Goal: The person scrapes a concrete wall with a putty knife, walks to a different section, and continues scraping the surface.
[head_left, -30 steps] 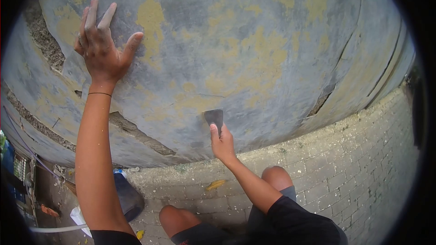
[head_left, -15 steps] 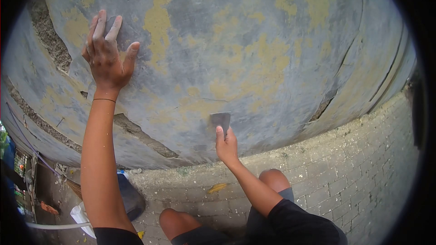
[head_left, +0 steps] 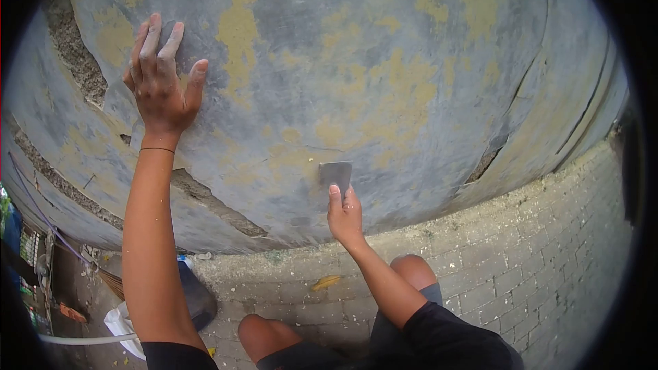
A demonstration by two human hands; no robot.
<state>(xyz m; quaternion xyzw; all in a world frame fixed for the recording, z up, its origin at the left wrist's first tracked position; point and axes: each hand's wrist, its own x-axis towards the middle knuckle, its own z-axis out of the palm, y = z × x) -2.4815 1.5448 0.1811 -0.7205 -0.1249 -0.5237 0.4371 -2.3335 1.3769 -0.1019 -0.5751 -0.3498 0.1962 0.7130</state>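
Note:
A grey wall (head_left: 295, 62) with yellowish paint patches fills the upper view. Flat against it at the upper left lies my left hand (head_left: 162, 82), dusty fingers spread and holding nothing. Lower down, near the middle, my right hand (head_left: 345, 216) grips a putty knife (head_left: 336, 173) with thumb and fingers. The flat metal blade points up and meets the wall surface or is very close to it. Its handle is hidden in my hand. A small pale flake shows just beside the blade's upper left corner.
Broken plaster (head_left: 212, 202) exposes rough gaps at left and lower centre. Grey paving (head_left: 473, 281), strewn with pale flakes, runs below the wall. A dark container (head_left: 197, 298), a white bag (head_left: 120, 322), a pale hose (head_left: 86, 340) and a broom (head_left: 111, 283) are at lower left. A yellow leaf (head_left: 326, 282) lies on the paving.
My right hand and the putty knife have shifted slightly up and to the right along the wall. My left hand stays in nearly the same place.

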